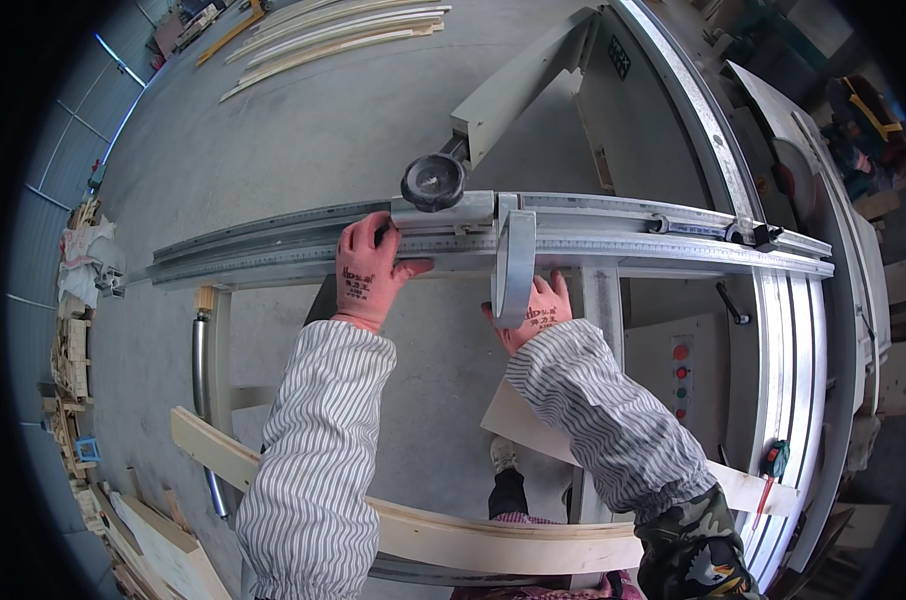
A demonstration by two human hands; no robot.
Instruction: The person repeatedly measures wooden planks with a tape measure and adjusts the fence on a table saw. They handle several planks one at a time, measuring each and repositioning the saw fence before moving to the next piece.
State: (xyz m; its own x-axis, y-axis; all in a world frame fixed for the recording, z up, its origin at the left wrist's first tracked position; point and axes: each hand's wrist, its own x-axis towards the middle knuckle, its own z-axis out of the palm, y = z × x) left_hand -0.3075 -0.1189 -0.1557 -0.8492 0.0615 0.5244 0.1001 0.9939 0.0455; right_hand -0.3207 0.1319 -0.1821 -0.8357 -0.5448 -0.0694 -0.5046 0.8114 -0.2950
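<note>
A long aluminium rail with a ruler scale (633,246) runs across in front of me, part of a sliding table saw. My left hand (368,272), in a pink glove, is closed on the rail at the left end of the metal sliding block (443,212). Its thumb lies along the rail's near face. A black round knob (435,181) stands just beyond the block. My right hand (538,312), also gloved in pink, is wrapped round the near end of a curved metal stop (518,262), which hides part of the palm. Its thumb shows left of the stop, its fingers right.
A wooden strip (513,543) lies across the frame near me. On the right are the sliding table (781,380), a control panel with red and green buttons (681,375) and a tape measure (776,458). Long boards (333,38) lie on the floor at the far left.
</note>
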